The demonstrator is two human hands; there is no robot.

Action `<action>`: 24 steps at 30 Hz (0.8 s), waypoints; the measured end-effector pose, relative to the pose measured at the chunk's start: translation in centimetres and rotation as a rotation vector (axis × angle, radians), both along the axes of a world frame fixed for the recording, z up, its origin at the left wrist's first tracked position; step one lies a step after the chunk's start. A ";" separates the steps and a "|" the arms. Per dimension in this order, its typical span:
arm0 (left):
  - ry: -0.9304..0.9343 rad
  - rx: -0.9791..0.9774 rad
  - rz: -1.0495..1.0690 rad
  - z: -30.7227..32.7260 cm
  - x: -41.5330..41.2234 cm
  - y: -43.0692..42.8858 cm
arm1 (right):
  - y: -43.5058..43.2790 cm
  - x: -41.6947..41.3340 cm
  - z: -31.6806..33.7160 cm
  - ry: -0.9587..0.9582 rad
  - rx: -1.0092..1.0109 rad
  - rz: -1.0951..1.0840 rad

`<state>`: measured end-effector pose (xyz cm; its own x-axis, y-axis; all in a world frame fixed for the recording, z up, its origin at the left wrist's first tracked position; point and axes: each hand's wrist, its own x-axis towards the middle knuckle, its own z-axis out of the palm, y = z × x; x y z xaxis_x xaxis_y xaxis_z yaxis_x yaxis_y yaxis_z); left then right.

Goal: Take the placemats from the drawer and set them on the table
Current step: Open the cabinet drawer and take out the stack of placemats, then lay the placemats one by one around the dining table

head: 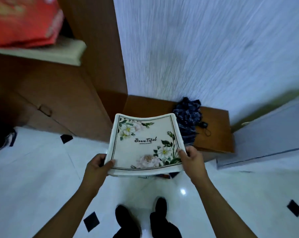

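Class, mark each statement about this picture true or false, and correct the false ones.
1. The left hand and the right hand both grip the placemats. True.
2. The placemats lie on a table. False: they are held in the air above the tiled floor.
3. The placemats' top face shows flowers and the word "Beautiful". True.
4. A red towel lies just behind the placemats. False: a dark blue checked cloth lies there, on a low wooden cabinet.

Left hand [98, 166] and right hand [190, 156] grip near corners of floral placemats [143, 145], apparently a stack, held over white tiled floor [33, 169]. Dark folded cloth [186, 117] lies on low wooden surface [215, 127] beyond.
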<state>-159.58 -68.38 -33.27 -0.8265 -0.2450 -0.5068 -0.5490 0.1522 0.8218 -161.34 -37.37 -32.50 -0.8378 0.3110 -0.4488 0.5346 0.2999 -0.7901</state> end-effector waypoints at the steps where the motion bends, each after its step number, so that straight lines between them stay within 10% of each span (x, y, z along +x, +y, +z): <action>1: 0.033 -0.013 0.003 2.0 0.7 -0.1 | -0.1 0.5 1.9 0.037 0.016 0.019; 10: 0.255 -0.136 0.193 13.8 14.4 0.0 | -1.8 5.9 12.0 0.272 0.044 0.379; 24: 0.465 -0.279 1.126 20.1 52.1 -5.5 | -27.4 24.0 19.3 0.435 -0.273 1.274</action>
